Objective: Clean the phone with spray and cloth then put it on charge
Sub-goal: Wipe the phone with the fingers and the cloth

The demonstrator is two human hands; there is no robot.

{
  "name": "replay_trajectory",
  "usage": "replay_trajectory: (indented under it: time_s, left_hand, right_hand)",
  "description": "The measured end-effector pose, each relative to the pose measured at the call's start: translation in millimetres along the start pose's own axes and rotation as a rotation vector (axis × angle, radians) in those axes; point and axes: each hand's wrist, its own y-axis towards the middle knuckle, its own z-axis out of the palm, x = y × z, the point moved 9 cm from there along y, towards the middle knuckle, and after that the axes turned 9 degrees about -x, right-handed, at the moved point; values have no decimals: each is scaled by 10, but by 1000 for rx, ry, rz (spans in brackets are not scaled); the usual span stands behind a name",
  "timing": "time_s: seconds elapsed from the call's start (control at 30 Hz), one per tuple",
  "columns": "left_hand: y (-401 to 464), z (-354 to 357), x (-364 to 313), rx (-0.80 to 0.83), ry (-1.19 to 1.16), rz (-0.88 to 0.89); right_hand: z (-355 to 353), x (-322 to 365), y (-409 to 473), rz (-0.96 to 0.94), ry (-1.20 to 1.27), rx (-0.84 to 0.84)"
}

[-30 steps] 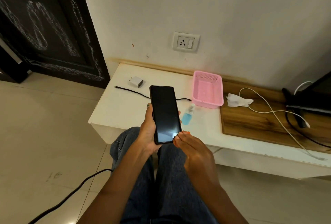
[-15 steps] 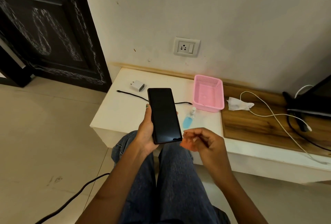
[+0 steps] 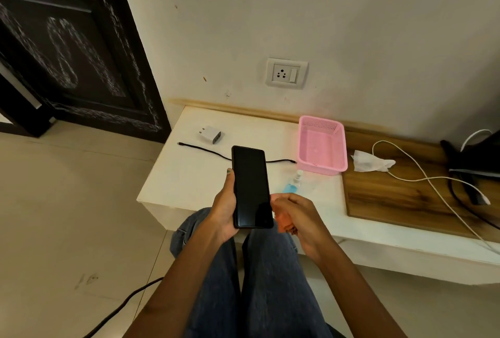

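Note:
My left hand (image 3: 226, 209) holds a black phone (image 3: 251, 187) upright over my lap, its dark screen facing me. Just right of the phone's lower edge, my right hand (image 3: 299, 220) is closed on a small orange cloth (image 3: 286, 225), which is mostly hidden by the fingers. Behind that hand, a small spray bottle (image 3: 293, 183) with blue liquid lies on the white table (image 3: 189, 175). A white charger plug (image 3: 211, 135) and a black cable (image 3: 205, 149) lie further back. A wall socket (image 3: 286, 73) sits above the table.
An empty pink basket (image 3: 323, 145) stands at the table's back. Right of it, a wooden board (image 3: 392, 197) carries a crumpled white tissue (image 3: 370, 164), a white cable (image 3: 433, 183) and dark gear. A black cable (image 3: 121, 308) runs over the floor at lower left.
My right hand lifted the orange cloth off the phone's lower screen, drew away to the right, then came back close beside the phone. The phone stayed in my left hand.

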Motion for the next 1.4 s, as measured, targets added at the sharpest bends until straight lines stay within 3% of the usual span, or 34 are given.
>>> replay_trajectory:
  time_s: [0.33,0.53,1.03,1.27,1.4]
  left_hand:
    - [615,-93,197,-83,29,-182]
    - [1008,-182,110,-151,232,-171]
    - [1530,-282,15,-279,489,-27]
    - [1490,-271,32,-301,421,16]
    - [1300,-310,-137,-454,507,170]
  right_hand:
    - [164,-529,642,294,68,-59]
    - [275,-730,971,417,6,-132]
    - [456,-987,1473,382,-212,-178]
    - [391,-962,1415,314,-172,-170]
    - [319,-796,1268,249,-87,-132]
